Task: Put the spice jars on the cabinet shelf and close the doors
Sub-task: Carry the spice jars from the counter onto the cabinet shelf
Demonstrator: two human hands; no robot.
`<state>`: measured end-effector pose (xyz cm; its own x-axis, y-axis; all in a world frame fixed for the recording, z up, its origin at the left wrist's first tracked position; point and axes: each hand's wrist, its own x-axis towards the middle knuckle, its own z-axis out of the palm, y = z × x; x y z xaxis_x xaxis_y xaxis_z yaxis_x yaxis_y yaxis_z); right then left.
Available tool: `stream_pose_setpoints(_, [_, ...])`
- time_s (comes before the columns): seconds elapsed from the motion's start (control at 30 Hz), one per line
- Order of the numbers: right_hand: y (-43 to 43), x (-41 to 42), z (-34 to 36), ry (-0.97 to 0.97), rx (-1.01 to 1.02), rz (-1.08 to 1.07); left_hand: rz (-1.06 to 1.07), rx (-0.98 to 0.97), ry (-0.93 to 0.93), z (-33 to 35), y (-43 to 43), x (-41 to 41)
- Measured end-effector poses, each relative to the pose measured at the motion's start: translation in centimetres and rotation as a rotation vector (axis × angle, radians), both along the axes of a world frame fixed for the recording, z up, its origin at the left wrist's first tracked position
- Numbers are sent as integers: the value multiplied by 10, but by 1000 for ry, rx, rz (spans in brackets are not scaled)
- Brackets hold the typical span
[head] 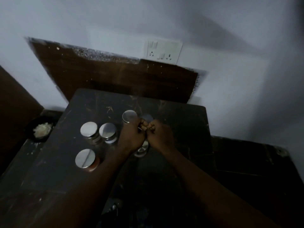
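Two hands among six spice jars

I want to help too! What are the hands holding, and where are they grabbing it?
It cannot be told. The left hand and right hand are curled together above a jar, fingers closed around something too small and dark to make out.

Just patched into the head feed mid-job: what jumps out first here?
Two hands, left and right, meet in closed fists at the centre of the dark table. Shiny-lidded spice jars cluster on its left half. A white socket panel stands out on the wall behind.
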<state>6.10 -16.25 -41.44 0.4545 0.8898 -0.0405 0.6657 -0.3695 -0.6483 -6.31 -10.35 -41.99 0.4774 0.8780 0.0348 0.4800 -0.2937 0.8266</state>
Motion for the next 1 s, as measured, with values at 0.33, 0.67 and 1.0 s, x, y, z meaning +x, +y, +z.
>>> stream_pose_setpoints(0.33, [-22, -29, -61, 129, -369, 7, -60, -124, 515, -64, -19, -39])
stream_pose_setpoints(0.67, [-33, -33, -69, 260, -329, 63, -82, -232, 501, -87, -9, -33])
stream_pose_setpoints(1.0, [-27, -10, -40, 219, 116, -6, 63, -117, 41, -27, -6, -4])
